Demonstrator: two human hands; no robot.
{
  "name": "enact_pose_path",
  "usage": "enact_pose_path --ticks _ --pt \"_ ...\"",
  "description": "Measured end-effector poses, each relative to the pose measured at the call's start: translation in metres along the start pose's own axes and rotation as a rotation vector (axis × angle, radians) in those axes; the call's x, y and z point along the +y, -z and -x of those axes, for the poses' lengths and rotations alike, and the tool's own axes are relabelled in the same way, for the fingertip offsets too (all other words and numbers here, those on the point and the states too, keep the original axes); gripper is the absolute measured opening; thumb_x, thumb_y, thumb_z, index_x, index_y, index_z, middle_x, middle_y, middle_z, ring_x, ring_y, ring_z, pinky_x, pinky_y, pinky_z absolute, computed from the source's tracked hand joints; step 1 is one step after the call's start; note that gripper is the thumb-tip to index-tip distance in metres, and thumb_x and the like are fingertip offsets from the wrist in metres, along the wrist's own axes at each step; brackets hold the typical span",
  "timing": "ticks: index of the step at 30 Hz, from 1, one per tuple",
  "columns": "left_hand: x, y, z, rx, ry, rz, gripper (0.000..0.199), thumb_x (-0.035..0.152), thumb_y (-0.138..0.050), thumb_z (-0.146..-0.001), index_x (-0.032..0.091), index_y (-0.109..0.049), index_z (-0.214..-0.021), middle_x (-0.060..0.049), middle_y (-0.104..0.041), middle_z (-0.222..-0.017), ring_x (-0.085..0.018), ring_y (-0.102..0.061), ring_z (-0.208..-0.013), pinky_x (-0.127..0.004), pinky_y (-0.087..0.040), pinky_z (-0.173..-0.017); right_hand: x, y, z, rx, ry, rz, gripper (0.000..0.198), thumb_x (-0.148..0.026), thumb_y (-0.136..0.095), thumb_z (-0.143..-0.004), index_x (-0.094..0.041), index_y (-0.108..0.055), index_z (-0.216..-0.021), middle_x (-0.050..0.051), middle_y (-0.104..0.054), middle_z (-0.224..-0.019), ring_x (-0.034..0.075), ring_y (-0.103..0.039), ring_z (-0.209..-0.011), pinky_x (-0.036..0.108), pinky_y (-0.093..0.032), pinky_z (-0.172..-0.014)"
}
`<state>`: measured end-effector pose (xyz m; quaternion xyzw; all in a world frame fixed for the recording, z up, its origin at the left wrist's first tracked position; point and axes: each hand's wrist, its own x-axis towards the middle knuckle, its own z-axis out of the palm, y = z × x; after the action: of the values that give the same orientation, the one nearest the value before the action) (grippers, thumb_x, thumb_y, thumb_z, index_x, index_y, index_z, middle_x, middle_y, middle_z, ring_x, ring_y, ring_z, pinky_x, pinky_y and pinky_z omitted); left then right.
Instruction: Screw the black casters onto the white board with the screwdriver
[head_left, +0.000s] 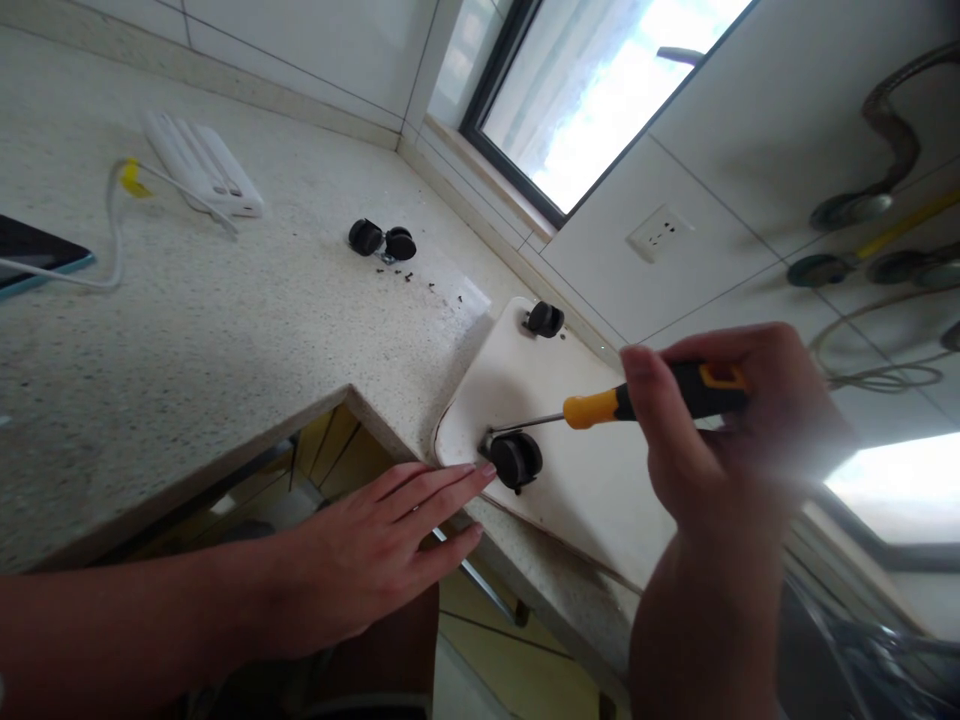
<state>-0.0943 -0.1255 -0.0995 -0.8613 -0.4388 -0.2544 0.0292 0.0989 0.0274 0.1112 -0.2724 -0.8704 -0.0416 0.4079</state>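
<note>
My right hand (pixel 720 430) is wrapped round the yellow and black handle of a screwdriver (pixel 592 409). Its metal shaft slants down to the left, with the tip at the mounting plate of a black caster wheel (pixel 516 460). That caster stands on a white board (pixel 585 480) with rounded corners, lying on the countertop. My left hand (pixel 409 540) lies with fingers stretched out at the board's near edge, fingertips by the caster. A second caster (pixel 545 319) stands at the board's far corner. Any screw under the tip is too small to make out.
Two loose casters (pixel 382 240) and several small screws (pixel 409 277) lie on the speckled countertop (pixel 247 350). A white power bank (pixel 202 165) with a cable and a dark tablet-like device (pixel 37 250) are at left. A wall socket (pixel 661 234) and pipes are at right.
</note>
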Motion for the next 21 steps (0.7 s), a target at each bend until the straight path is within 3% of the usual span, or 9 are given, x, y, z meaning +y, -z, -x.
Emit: enact_pose_path --ticks 4,5,7,9,11,14,16,18,21 --pt "0.000 0.000 0.001 -0.013 -0.004 0.000 0.068 0.009 -0.062 -0.095 0.018 -0.053 -0.162 -0.028 -0.019 -0.185 -0.042 -0.029 -0.169 -0.059 -0.044 -0.124 -0.004 0.009 0.000 -0.375 -0.057 -0.427 0.038 -0.030 -0.077 -0.101 -0.033 -0.071 -0.137 0.005 -0.077 -0.137 0.028 -0.078 -0.121 0.042 -0.068 -0.092" --pt "0.000 0.000 0.001 -0.012 -0.008 -0.002 0.068 0.009 -0.061 -0.095 0.018 -0.053 -0.162 -0.028 -0.019 -0.184 -0.042 -0.029 -0.169 -0.060 -0.044 -0.124 -0.005 0.008 0.001 -0.362 -0.068 -0.432 0.035 -0.029 -0.078 -0.100 -0.032 -0.073 -0.135 0.004 -0.080 -0.130 0.027 -0.080 -0.115 0.040 -0.068 -0.089" --pt "-0.001 0.000 0.001 -0.002 -0.019 -0.007 0.069 0.009 -0.062 -0.094 0.017 -0.053 -0.162 -0.029 -0.020 -0.184 -0.043 -0.028 -0.169 -0.060 -0.043 -0.124 -0.008 0.001 0.003 -0.136 -0.062 -0.254 0.014 -0.034 -0.082 -0.098 -0.028 -0.079 -0.110 0.000 -0.080 -0.092 0.019 -0.080 -0.082 0.031 -0.062 -0.068" --pt "-0.001 -0.001 0.001 0.016 -0.022 -0.013 0.070 0.008 -0.062 -0.092 0.017 -0.053 -0.161 -0.029 -0.020 -0.184 -0.042 -0.027 -0.169 -0.059 -0.042 -0.125 -0.010 -0.007 0.004 0.036 -0.034 -0.093 0.016 -0.039 -0.084 -0.097 -0.026 -0.075 -0.098 -0.004 -0.072 -0.075 0.013 -0.071 -0.065 0.028 -0.051 -0.056" --pt "-0.002 -0.001 0.001 0.023 -0.021 -0.019 0.071 0.007 -0.062 -0.091 0.017 -0.052 -0.161 -0.028 -0.019 -0.184 -0.041 -0.025 -0.170 -0.058 -0.041 -0.126 -0.009 -0.010 0.004 -0.050 -0.012 -0.221 0.020 -0.037 -0.081 -0.099 -0.027 -0.070 -0.114 -0.001 -0.076 -0.092 0.015 -0.076 -0.081 0.028 -0.056 -0.065" --pt "-0.003 -0.002 0.001 0.025 -0.021 -0.033 0.073 0.006 -0.061 -0.091 0.018 -0.052 -0.162 -0.027 -0.016 -0.185 -0.040 -0.023 -0.171 -0.057 -0.040 -0.127 -0.002 -0.007 0.002 -0.342 -0.039 -0.531 0.039 -0.029 -0.077 -0.101 -0.031 -0.061 -0.136 0.004 -0.076 -0.127 0.023 -0.078 -0.115 0.039 -0.066 -0.091" --pt "-0.003 -0.002 0.000 0.025 -0.024 -0.050 0.072 0.006 -0.061 -0.091 0.018 -0.052 -0.162 -0.027 -0.016 -0.185 -0.040 -0.025 -0.170 -0.057 -0.039 -0.126 0.002 -0.007 0.002 -0.278 -0.044 -0.371 0.036 -0.034 -0.082 -0.098 -0.030 -0.065 -0.129 0.000 -0.077 -0.109 0.018 -0.077 -0.092 0.033 -0.063 -0.078" --pt "-0.003 -0.001 0.000 0.019 -0.028 -0.072 0.070 0.006 -0.061 -0.094 0.019 -0.052 -0.162 -0.026 -0.017 -0.185 -0.041 -0.028 -0.168 -0.057 -0.039 -0.126 0.003 -0.013 0.004 -0.074 -0.026 -0.054 0.034 -0.042 -0.088 -0.092 -0.027 -0.067 -0.115 -0.006 -0.069 -0.084 0.011 -0.064 -0.065 0.029 -0.051 -0.062" --pt "-0.004 -0.001 -0.001 0.028 -0.038 -0.108 0.065 0.007 -0.060 -0.097 0.019 -0.054 -0.160 -0.026 -0.023 -0.183 -0.042 -0.035 -0.165 -0.057 -0.040 -0.124 -0.002 -0.022 0.006 0.119 0.045 0.121 0.030 -0.047 -0.084 -0.094 -0.025 -0.065 -0.103 -0.007 -0.061 -0.075 0.009 -0.055 -0.058 0.028 -0.045 -0.058"
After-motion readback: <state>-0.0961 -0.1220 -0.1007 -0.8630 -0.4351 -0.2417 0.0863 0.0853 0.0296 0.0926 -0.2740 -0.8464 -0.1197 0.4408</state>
